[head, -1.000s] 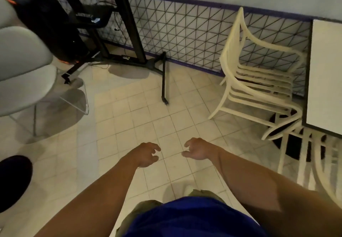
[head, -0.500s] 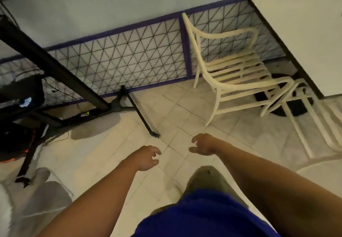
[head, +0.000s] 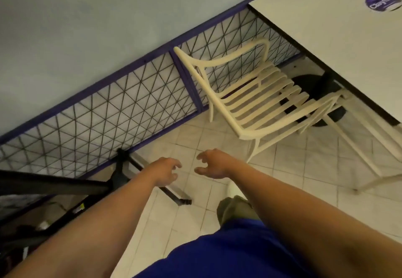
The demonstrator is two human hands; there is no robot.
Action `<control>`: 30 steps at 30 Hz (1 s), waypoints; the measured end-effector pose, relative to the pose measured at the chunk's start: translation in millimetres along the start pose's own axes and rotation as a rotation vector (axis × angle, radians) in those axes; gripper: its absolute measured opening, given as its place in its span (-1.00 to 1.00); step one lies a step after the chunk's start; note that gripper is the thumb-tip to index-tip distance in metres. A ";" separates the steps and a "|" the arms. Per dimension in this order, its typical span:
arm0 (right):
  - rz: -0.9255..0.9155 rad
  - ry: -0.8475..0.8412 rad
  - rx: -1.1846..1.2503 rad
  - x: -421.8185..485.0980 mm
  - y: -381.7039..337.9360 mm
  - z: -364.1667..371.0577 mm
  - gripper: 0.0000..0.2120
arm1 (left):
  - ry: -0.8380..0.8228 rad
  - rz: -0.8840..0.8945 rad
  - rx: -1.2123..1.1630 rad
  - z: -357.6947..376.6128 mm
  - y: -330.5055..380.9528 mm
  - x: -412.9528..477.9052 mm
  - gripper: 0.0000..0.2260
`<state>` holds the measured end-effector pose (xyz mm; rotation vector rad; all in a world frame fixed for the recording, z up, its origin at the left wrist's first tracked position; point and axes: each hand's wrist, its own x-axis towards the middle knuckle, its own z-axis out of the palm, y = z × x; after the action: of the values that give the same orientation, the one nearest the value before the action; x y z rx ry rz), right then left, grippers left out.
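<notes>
My left hand (head: 163,171) and my right hand (head: 212,164) are stretched out in front of me above the tiled floor (head: 293,169), a short gap between them. Both have loosely curled fingers and hold nothing. A cream slatted chair (head: 256,101) stands ahead and to the right of my right hand, apart from it. A white table (head: 339,30) with a dark edge fills the upper right, and a round purple sticker (head: 382,1) lies on it.
A black metal stand (head: 121,177) with a long foot (head: 174,193) crosses the floor at the left, under my left forearm. A wall (head: 87,27) with a triangle-patterned lower band (head: 104,112) runs behind. A second cream chair frame (head: 374,153) stands at the right, beside the table's black base (head: 315,95).
The view has swung further right and tilted, so the table and cream chair now fill more of the frame. Both hands stay out front, loosely curled and empty.
</notes>
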<state>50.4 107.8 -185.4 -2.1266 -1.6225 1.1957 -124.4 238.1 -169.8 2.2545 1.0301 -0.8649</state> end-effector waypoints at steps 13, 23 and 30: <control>0.276 0.446 0.151 124.6 34.7 -134.8 -0.37 | 0.247 0.380 0.433 -266.6 66.5 203.9 -0.38; 0.822 0.348 0.389 170.1 63.8 -94.8 -0.54 | -0.254 0.737 0.946 -300.7 87.5 360.9 -0.32; 1.023 0.400 0.323 165.8 41.2 -94.4 -0.37 | -0.236 0.916 0.944 -299.7 78.7 375.2 -0.27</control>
<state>156.5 266.3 -226.7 -2.7500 -0.0924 0.9999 229.5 567.2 -226.8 2.7709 -0.6919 -1.2410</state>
